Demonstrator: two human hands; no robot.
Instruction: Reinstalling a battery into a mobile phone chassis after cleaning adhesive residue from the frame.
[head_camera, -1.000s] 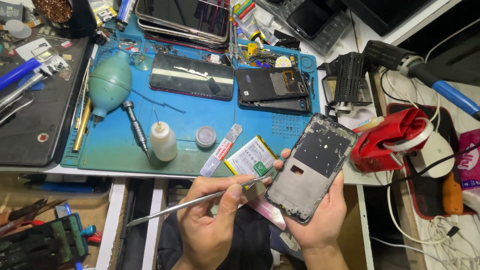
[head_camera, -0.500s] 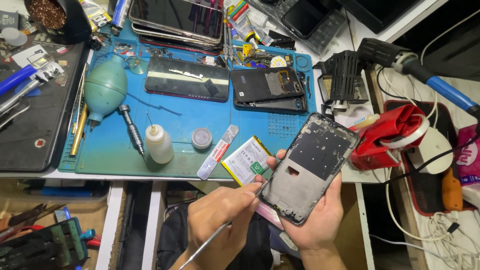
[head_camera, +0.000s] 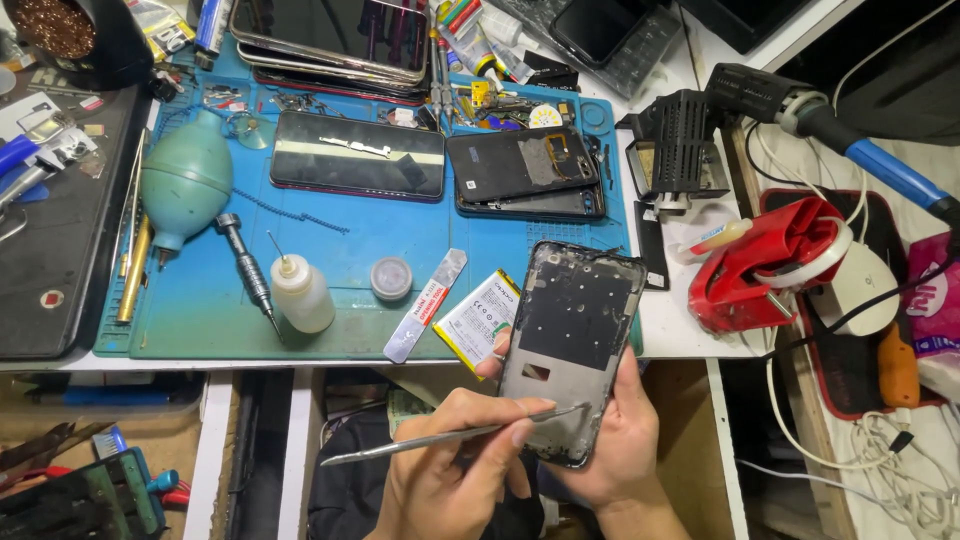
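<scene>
Left of the phone frame (head_camera: 572, 345): left hand (head_camera: 440, 480), closed on a thin metal spudger (head_camera: 450, 437), tip touching the frame's lower edge. Behind the frame: right hand (head_camera: 610, 450), gripping its sides. Probably light, stiff, scratch-prone; best held by the edges.

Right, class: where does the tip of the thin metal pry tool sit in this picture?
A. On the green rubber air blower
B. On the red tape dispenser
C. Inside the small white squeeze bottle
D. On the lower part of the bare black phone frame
D: the left hand holds the thin metal pry tool with its tip on the lower part of the bare black phone frame, which the right hand holds.
</scene>
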